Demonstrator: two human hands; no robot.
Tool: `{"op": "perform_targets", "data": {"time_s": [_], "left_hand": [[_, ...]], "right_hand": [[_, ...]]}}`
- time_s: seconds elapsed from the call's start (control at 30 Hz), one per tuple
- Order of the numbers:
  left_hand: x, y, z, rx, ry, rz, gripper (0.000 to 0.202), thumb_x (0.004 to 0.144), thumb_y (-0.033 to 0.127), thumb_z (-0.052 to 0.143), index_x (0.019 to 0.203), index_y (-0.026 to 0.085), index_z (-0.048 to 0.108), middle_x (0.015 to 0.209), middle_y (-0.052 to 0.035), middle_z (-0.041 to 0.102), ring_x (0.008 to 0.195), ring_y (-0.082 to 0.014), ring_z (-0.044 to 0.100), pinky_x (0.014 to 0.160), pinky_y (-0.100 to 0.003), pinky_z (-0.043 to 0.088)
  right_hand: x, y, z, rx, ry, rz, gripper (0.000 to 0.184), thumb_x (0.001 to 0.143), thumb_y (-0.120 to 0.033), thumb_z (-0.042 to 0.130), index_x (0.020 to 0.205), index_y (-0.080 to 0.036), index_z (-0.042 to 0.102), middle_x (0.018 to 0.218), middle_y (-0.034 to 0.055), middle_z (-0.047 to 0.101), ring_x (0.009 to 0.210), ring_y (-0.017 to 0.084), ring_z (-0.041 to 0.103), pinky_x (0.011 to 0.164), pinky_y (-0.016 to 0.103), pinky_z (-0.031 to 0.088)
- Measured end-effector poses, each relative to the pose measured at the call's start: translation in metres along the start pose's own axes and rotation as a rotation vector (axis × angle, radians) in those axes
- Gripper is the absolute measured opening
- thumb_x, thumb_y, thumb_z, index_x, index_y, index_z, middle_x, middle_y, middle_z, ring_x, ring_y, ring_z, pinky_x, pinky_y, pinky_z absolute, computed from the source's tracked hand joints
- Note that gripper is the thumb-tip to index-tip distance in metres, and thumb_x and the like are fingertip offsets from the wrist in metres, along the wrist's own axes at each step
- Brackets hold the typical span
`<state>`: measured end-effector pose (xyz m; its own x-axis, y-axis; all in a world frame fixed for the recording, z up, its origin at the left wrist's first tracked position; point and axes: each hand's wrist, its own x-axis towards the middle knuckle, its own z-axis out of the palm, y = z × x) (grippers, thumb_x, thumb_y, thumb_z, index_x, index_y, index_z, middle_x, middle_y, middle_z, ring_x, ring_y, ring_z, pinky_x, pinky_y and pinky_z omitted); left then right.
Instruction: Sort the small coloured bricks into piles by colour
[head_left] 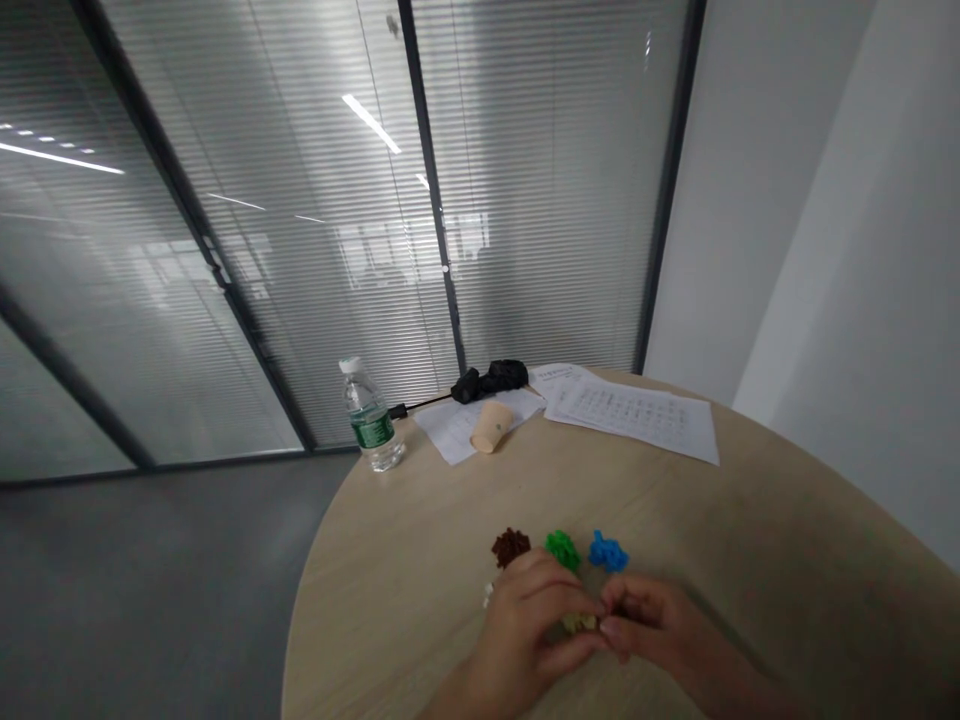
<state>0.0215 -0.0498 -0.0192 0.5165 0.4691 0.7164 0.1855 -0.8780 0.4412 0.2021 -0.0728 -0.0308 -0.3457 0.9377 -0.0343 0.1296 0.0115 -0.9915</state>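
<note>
My left hand (pixel 521 630) and my right hand (pixel 652 625) meet low over the round table, fingertips closed around a small pale yellow knotted clump (pixel 579 623), which they partly hide. Just beyond my left hand lies a dark brown clump (pixel 511 547). A green clump (pixel 562 550) sits almost against my fingers, and a blue clump (pixel 608 552) lies beside it, above my right hand. A small white piece (pixel 488 596) shows at the left side of my left hand, mostly hidden.
The round pale wood table (pixel 420 560) holds a water bottle (pixel 371 418), a tipped paper cup (pixel 492 427), printed sheets (pixel 630 415) and a black folded object (pixel 491 381). Glass partitions with blinds (pixel 300 220) stand behind; a grey floor (pixel 150 570) lies left.
</note>
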Motion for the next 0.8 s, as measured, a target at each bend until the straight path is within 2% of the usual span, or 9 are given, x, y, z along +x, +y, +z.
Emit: {"op": "perform_targets", "data": {"time_s": [0.23, 0.43, 0.53, 0.63, 0.73, 0.8], "left_hand": [[0.006, -0.002, -0.006, 0.052, -0.045, 0.009, 0.02, 0.085, 0.038, 0.059, 0.084, 0.02, 0.066, 0.076, -0.0053, 0.068, 0.074, -0.0164, 0.06, 0.071, -0.03, 0.046], [0.008, -0.005, -0.01, -0.007, -0.03, -0.048, 0.03, 0.087, 0.045, 0.053, 0.083, 0.02, 0.069, 0.073, -0.006, 0.067, 0.073, -0.0167, 0.059, 0.071, -0.031, 0.046], [0.008, -0.01, -0.016, -0.005, -0.034, -0.088, 0.027, 0.086, 0.043, 0.055, 0.084, 0.02, 0.07, 0.075, -0.0064, 0.068, 0.075, -0.0173, 0.059, 0.072, -0.032, 0.046], [0.009, -0.022, -0.027, 0.102, -0.108, -0.13, 0.023, 0.087, 0.038, 0.056, 0.088, 0.019, 0.07, 0.081, -0.0067, 0.068, 0.078, -0.0176, 0.057, 0.07, -0.03, 0.046], [0.008, -0.039, -0.04, 0.228, -0.177, -0.216, 0.021, 0.087, 0.036, 0.056, 0.088, 0.021, 0.07, 0.085, -0.0063, 0.067, 0.083, -0.0184, 0.056, 0.075, -0.031, 0.045], [0.006, -0.05, -0.047, 0.284, -0.184, -0.281, 0.02, 0.087, 0.034, 0.056, 0.086, 0.02, 0.07, 0.085, -0.0065, 0.065, 0.086, -0.0189, 0.054, 0.076, -0.031, 0.045]], "right_hand": [[0.003, 0.006, 0.009, 0.272, 0.067, 0.084, 0.036, 0.059, -0.049, 0.071, 0.063, -0.016, 0.057, 0.055, -0.0043, 0.047, 0.05, 0.009, 0.041, 0.052, 0.023, 0.036], [-0.001, 0.006, 0.005, 0.316, 0.041, 0.078, 0.034, 0.064, -0.049, 0.07, 0.071, -0.016, 0.065, 0.064, 0.0006, 0.058, 0.057, 0.011, 0.049, 0.057, 0.025, 0.039], [-0.005, -0.001, 0.001, 0.157, 0.034, 0.012, 0.029, 0.07, -0.044, 0.065, 0.078, -0.016, 0.065, 0.07, 0.0017, 0.061, 0.06, 0.013, 0.051, 0.059, 0.026, 0.041], [-0.012, -0.012, -0.002, -0.198, 0.032, 0.026, 0.016, 0.076, -0.031, 0.057, 0.074, -0.016, 0.063, 0.068, 0.0009, 0.061, 0.065, 0.014, 0.054, 0.062, 0.025, 0.041], [-0.021, -0.02, -0.003, -0.548, -0.077, -0.012, 0.008, 0.072, -0.018, 0.054, 0.069, -0.016, 0.061, 0.069, 0.0005, 0.061, 0.064, 0.013, 0.054, 0.06, 0.023, 0.039], [-0.026, -0.021, -0.002, -0.684, -0.142, -0.034, 0.006, 0.069, -0.015, 0.055, 0.068, -0.017, 0.061, 0.07, 0.0002, 0.061, 0.063, 0.013, 0.054, 0.059, 0.023, 0.037]]}}
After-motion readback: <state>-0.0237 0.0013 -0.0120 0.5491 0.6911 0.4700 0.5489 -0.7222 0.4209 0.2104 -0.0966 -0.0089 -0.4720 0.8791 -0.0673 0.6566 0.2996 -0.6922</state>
